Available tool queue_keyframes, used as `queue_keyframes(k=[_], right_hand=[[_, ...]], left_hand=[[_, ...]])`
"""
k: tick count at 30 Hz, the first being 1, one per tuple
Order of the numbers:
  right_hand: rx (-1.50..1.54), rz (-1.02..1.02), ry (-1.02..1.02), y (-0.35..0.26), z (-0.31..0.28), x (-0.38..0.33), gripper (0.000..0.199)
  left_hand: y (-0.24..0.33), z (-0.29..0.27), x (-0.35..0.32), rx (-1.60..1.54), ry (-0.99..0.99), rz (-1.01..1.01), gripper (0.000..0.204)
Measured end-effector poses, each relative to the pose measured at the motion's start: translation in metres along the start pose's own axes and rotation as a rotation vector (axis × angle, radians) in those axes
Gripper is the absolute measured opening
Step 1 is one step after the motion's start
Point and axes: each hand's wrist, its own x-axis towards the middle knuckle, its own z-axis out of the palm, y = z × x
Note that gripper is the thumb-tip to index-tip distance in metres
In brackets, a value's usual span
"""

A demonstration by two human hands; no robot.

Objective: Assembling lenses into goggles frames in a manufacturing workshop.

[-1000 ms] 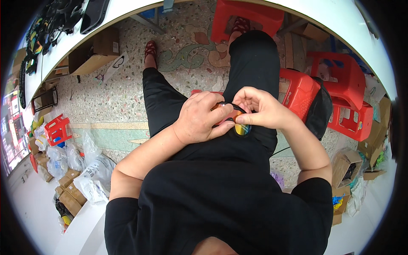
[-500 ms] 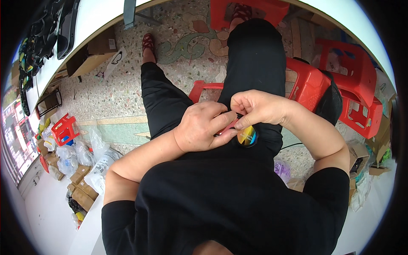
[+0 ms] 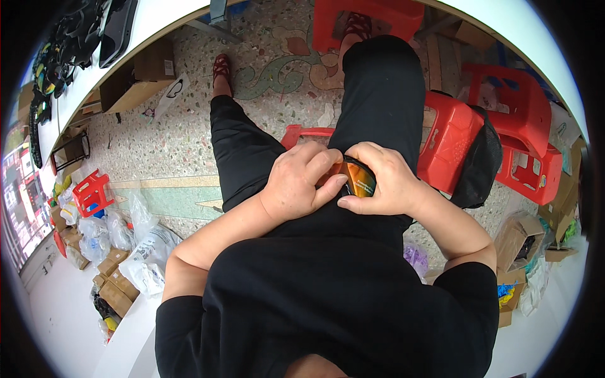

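Observation:
Over my lap, I hold a pair of glasses (image 3: 362,178) with a black rim and a shiny orange-to-green mirrored lens bearing small print. My left hand (image 3: 296,179) grips its left part, thumb and fingers bent around it, so most of that side is hidden. Around the right lens, my right hand (image 3: 392,178) is closed, with fingers along the upper rim and the thumb below. Both hands sit close together above the black trousers (image 3: 381,88).
Black eyewear pieces (image 3: 69,47) lie on the white table (image 3: 142,38) at far left. Red plastic stools (image 3: 450,142) stand at the right, a black bag (image 3: 482,164) against one. Cardboard boxes (image 3: 120,286) and plastic bags (image 3: 148,252) crowd the floor at left.
My right hand has shifted from pinching near the middle of the glasses to clasping the right lens. The glasses have turned and risen slightly; my left hand keeps its grip.

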Motion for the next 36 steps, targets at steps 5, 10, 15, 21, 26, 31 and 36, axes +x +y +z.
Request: queue_keyframes(k=[5, 10, 15, 21, 26, 31, 36], right_hand=[[0.088, -0.039, 0.119, 0.012, 0.016, 0.001, 0.051], [0.08, -0.079, 0.184, 0.021, 0.021, 0.003, 0.047], [0.013, -0.094, 0.221, 0.026, 0.021, 0.006, 0.047], [-0.041, -0.095, 0.225, 0.023, 0.016, 0.008, 0.048], [-0.02, -0.068, 0.179, 0.003, 0.007, 0.001, 0.059], [-0.095, -0.048, 0.305, -0.029, 0.014, -0.006, 0.058], [-0.238, -0.183, 0.426, -0.05, 0.007, 0.02, 0.05]], left_hand=[[0.0, 0.002, 0.005, 0.018, -0.052, -0.028, 0.025], [-0.003, 0.007, 0.009, -0.081, -0.141, -0.174, 0.02], [-0.007, 0.014, 0.017, -0.147, -0.072, -0.259, 0.016], [-0.005, 0.016, 0.021, -0.091, 0.002, -0.245, 0.015], [0.001, 0.008, 0.011, 0.035, 0.108, -0.116, 0.032], [0.01, -0.004, 0.002, 0.184, 0.209, -0.07, 0.035], [0.023, -0.037, 0.002, 0.15, 0.256, -0.107, 0.04]])
